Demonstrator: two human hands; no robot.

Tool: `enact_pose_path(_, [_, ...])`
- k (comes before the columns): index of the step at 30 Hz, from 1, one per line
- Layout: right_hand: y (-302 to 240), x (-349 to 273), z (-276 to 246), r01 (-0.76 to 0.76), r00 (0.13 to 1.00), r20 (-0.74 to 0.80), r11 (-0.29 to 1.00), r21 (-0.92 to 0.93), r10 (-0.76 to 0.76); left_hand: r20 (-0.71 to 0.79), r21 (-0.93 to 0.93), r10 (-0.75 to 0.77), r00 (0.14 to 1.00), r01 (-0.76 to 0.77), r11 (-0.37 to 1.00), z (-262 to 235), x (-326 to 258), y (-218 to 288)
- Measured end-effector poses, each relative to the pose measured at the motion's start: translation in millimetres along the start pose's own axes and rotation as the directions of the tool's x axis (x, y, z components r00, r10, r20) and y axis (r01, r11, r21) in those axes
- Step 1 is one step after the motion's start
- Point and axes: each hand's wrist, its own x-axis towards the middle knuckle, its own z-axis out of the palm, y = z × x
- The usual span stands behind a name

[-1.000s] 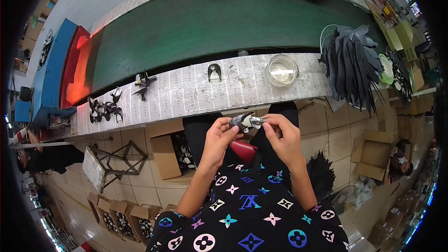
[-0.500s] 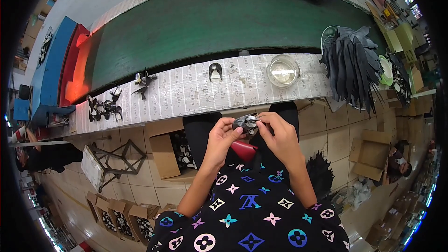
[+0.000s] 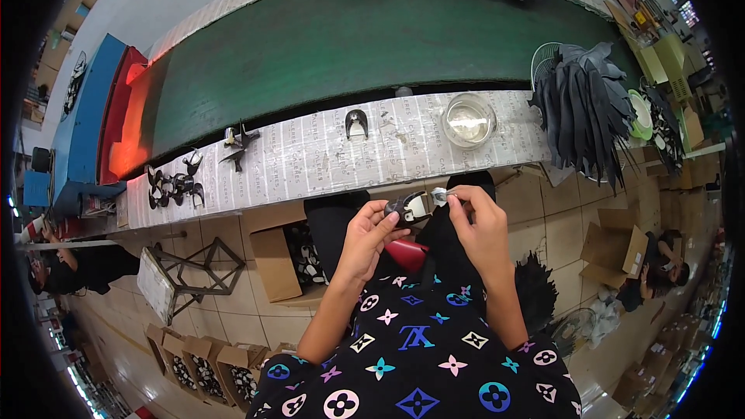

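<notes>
Over my lap, my left hand (image 3: 367, 239) pinches a curved black piece with a pale inner face (image 3: 415, 209), U-shaped like a shoe's heel part. Just to its right, my right hand (image 3: 476, 221) grips a small crumpled grey-white scrap (image 3: 439, 197) between thumb and fingers. A gap shows between the scrap and the black piece. Below them a glossy red object (image 3: 407, 253) sits between my thighs; its kind is unclear. On the bench ahead stands a similar black U-shaped piece (image 3: 356, 124).
A green conveyor belt (image 3: 372, 31) runs beyond the paper-covered bench edge (image 3: 295, 155). Along that edge are a clear round tub (image 3: 469, 120), dark strips (image 3: 582, 105) in a rack, and black-and-white pieces (image 3: 174, 186). An open carton (image 3: 272, 260) stands left of my legs.
My right hand has drawn away to the right from the black piece, with the grey-white scrap in its fingers. My left hand stays nearly in place, still holding the black piece.
</notes>
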Motion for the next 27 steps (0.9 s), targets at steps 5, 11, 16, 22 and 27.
enact_pose_path(5, [0,-3,-8,-0.089,0.996,-0.006,0.991,0.096,0.09,0.003,-0.013,-0.018,1.0,0.018,1.0,0,1,0])
enact_pose_path(11, [-3,-8,-5,-0.132,0.99,0.056,0.983,0.124,0.126,0.02,-0.103,-0.081,0.996,0.083,0.991,-3,2,-1])
enact_pose_path(16, [-5,-9,-1,-0.104,0.994,0.06,0.982,0.158,0.096,-0.004,-0.133,-0.103,0.995,0.102,0.986,1,-1,2])
enact_pose_path(22, [-9,-11,5,-0.079,0.992,0.112,0.981,0.178,0.059,0.004,-0.136,-0.099,0.995,0.098,0.986,2,-1,1])
enact_pose_path(27, [-7,-12,10,-0.061,0.989,0.142,0.983,0.175,0.036,0.007,-0.124,-0.104,0.995,0.104,0.987,4,-1,0])
